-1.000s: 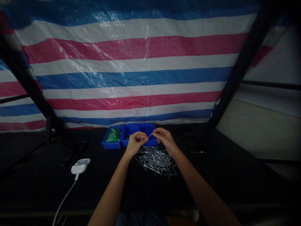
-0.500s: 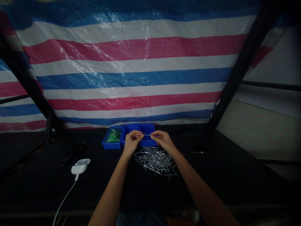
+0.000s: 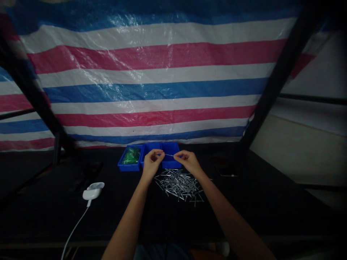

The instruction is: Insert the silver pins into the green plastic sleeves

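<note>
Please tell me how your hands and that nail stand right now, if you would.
Left hand and right hand pinching a thin metal nail. Held above the blue bins. Loose nail pile just below the hands.

No text, label, brand or number can be read on the striped tarpaulin [image 3: 151, 83] or the blue plastic bins [image 3: 170, 160].

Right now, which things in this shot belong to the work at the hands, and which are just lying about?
Part of the work:
left hand, right hand
the thin metal pin held between them
the pile of metal pins
the three blue bins
the green items in the leftmost bin

Lying about:
the white corded device
the dark phone
</note>
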`<state>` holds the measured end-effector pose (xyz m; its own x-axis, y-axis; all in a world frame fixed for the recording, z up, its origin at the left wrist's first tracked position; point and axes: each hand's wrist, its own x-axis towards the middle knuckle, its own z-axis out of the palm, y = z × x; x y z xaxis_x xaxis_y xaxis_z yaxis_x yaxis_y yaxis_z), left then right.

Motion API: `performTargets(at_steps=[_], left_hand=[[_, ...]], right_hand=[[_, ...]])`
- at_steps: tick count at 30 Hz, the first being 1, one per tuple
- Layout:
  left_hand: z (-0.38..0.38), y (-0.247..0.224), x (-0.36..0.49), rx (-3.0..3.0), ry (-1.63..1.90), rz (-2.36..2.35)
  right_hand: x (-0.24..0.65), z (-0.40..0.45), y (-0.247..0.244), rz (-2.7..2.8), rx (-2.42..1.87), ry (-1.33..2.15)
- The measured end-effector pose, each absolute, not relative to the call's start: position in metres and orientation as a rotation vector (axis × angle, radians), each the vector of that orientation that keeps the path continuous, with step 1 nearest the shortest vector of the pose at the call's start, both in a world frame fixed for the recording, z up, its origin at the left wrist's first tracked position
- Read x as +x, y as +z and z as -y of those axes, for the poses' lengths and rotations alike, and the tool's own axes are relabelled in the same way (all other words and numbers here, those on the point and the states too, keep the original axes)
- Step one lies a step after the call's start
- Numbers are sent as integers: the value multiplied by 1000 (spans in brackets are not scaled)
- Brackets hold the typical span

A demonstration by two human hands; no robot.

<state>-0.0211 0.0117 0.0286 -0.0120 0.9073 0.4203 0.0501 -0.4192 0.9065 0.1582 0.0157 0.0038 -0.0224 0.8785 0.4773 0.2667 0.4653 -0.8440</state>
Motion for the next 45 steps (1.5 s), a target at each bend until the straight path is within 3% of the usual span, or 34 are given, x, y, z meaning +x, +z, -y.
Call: performTargets(at_steps=[6, 12, 14, 17, 20, 23, 36, 45], left_hand=[[27, 34, -61, 1577, 1680, -1253], [84, 36, -152, 1501, 1675, -2016], [94, 38, -179, 1469, 1552, -2297], [97, 43, -209, 1534, 1016, -2639], [91, 50, -229, 1639, 580, -2606], [81, 56, -242, 1655, 428, -2546], [56, 61, -280, 1589, 158, -2262], [50, 53, -276, 1723, 202, -2267]], right_hand=[[164, -13, 9, 1688, -1200, 341], [156, -10, 6, 1794, -1276, 193], [153, -9, 4, 1811, -1285, 179], [152, -9, 2, 1827, -1274, 190], [157, -11, 4, 1822, -1247, 201], [170, -15, 8, 1801, -1202, 236], [195, -11, 11, 1898, -1217, 591], [198, -9, 12, 1953, -1206, 599]])
